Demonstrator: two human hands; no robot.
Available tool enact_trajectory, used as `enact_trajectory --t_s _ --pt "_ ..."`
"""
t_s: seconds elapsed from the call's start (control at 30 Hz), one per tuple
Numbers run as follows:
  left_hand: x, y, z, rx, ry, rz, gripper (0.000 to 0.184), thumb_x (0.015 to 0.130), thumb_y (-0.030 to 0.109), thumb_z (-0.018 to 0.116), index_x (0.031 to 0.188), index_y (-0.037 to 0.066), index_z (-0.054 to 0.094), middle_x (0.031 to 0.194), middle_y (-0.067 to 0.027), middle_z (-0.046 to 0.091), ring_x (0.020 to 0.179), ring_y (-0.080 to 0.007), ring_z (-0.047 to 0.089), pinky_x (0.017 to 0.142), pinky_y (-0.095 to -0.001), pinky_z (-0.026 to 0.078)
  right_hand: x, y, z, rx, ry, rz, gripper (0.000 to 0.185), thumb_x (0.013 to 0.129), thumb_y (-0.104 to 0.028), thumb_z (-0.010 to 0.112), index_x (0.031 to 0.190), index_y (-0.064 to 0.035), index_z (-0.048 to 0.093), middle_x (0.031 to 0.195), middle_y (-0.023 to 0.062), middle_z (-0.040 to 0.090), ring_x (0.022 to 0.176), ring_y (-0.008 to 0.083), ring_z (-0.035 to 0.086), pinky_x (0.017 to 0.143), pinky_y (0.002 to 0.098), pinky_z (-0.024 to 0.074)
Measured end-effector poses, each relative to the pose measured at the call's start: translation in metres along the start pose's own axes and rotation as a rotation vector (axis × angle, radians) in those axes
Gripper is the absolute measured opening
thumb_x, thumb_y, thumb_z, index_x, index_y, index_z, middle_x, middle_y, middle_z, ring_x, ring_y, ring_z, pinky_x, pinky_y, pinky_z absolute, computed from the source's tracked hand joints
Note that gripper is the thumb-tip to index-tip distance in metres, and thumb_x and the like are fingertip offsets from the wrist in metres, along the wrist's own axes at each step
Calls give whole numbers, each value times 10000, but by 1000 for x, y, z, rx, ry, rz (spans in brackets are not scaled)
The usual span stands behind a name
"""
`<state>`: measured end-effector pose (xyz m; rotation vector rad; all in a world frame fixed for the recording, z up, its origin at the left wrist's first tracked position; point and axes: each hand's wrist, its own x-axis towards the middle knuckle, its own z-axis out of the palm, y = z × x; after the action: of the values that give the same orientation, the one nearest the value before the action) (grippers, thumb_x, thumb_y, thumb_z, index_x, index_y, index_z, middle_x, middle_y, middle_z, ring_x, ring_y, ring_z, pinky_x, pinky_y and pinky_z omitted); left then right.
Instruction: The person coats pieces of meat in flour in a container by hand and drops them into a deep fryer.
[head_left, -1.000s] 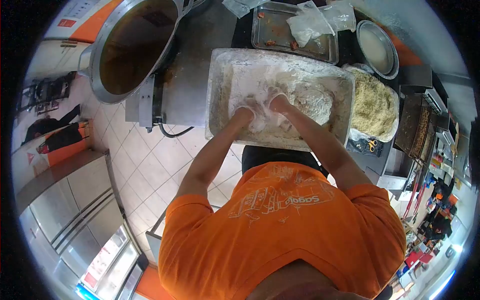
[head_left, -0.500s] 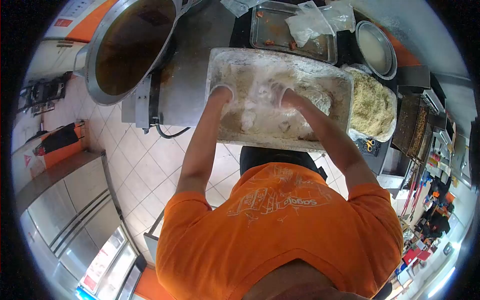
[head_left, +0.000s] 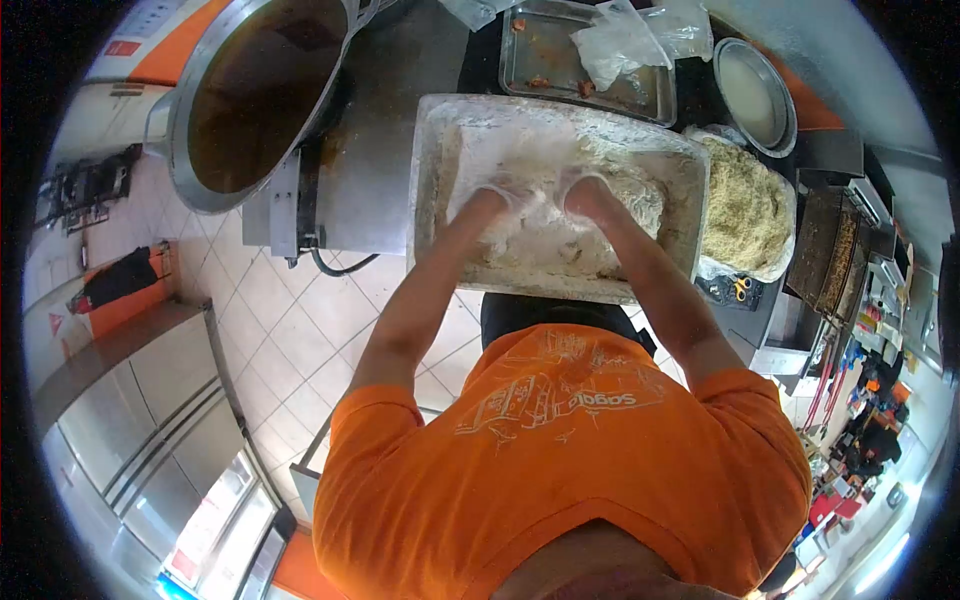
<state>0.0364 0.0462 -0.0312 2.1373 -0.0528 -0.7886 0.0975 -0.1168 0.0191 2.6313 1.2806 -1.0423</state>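
Note:
Both hands are inside a large rectangular tub (head_left: pixel 430 180) of white flour (head_left: pixel 490 150). My left hand (head_left: pixel 510 197) is in the flour left of the tub's middle, its fingers whitened and smeared by motion. A short way to its right, my right hand (head_left: pixel 575 192) is also down in the flour, fingers blurred and hard to tell from the powder. Whether either hand grips anything cannot be made out. A lumpy, flour-coated mass (head_left: pixel 645 205) lies just right of my right hand.
A big pot of brown liquid (head_left: pixel 265 95) stands at the upper left. Behind the tub is a metal tray (head_left: pixel 550 60) with plastic bags (head_left: pixel 620 50). At the right are yellowish crumbs (head_left: pixel 745 210), a round metal bowl (head_left: pixel 750 95) and orange-handled scissors (head_left: pixel 741 288).
My left hand has moved right from the tub's left side, toward my right hand. My right hand has shifted only slightly. The white stuff between the hands has changed shape.

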Motion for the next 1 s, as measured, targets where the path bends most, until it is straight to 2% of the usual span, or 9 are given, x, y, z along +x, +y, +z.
enact_trajectory --t_s 0.27,0.33,0.47,0.53,0.67,0.77,0.83,0.9,1.0 --pt "-12 -6 66 -196 73 -152 622 813 463 477 1277 57 393 1289 -169 416 1154 -299 426 962 -344 322 36 17 95 80 156 -120 302 734 -192 595 980 -19 592 1020 113 593 864 249 561 757 347 443" --pt "-17 -4 70 -235 146 -178 625 814 467 477 1277 57 393 1291 -168 413 1154 -298 425 962 -342 322 35 18 94 603 -105 153 312 755 -213 586 1010 -33 578 1056 99 582 912 220 550 777 334 433" --pt "-13 9 59 -230 362 -199 630 814 474 476 1278 57 391 1296 -167 407 1155 -297 423 961 -340 323 95 38 160 968 149 118 301 813 -187 504 1053 -14 556 1011 162 584 884 281 562 749 358 441" --pt "-9 10 51 -204 437 -203 633 815 478 476 1279 57 390 1299 -167 404 1156 -296 422 961 -339 323 80 26 107 150 238 -64 386 838 -244 491 1145 -11 485 1136 194 508 950 311 524 809 369 421" --pt "18 -44 68 145 658 -3 539 847 428 425 1251 71 413 1223 -171 476 1106 -321 468 922 -362 371 64 6 68 9 792 -235 417 846 -265 463 1188 -27 457 1247 233 403 1052 354 468 888 391 382" --pt "-26 -26 28 45 525 -255 600 825 489 412 1250 65 432 1248 -187 453 1135 -316 444 961 -374 333 37 -7 30 202 692 -158 485 829 -281 493 1232 -21 420 1354 247 255 1164 384 381 950 408 339" --pt "-59 -14 3 365 353 -248 562 829 424 452 1261 69 396 1226 -189 467 1104 -330 466 941 -366 362 38 4 59 157 672 97 430 777 -241 556 1118 16 503 1195 230 464 1058 363 475 892 363 396" --pt "-79 12 2 471 267 -308 555 820 417 473 1242 60 418 1212 -182 482 1095 -328 473 936 -364 368 -13 -20 22 -144 -55 -3 406 754 -190 558 1090 36 524 1120 220 531 1030 337 522 846 368 433" --pt "-66 -15 15 367 188 -365 567 794 412 521 1213 37 446 1196 -178 496 1096 -319 472 941 -355 363 -17 -31 80 -374 -19 -100 327 718 -158 566 999 8 593 1027 208 588 963 309 572 810 370 452"
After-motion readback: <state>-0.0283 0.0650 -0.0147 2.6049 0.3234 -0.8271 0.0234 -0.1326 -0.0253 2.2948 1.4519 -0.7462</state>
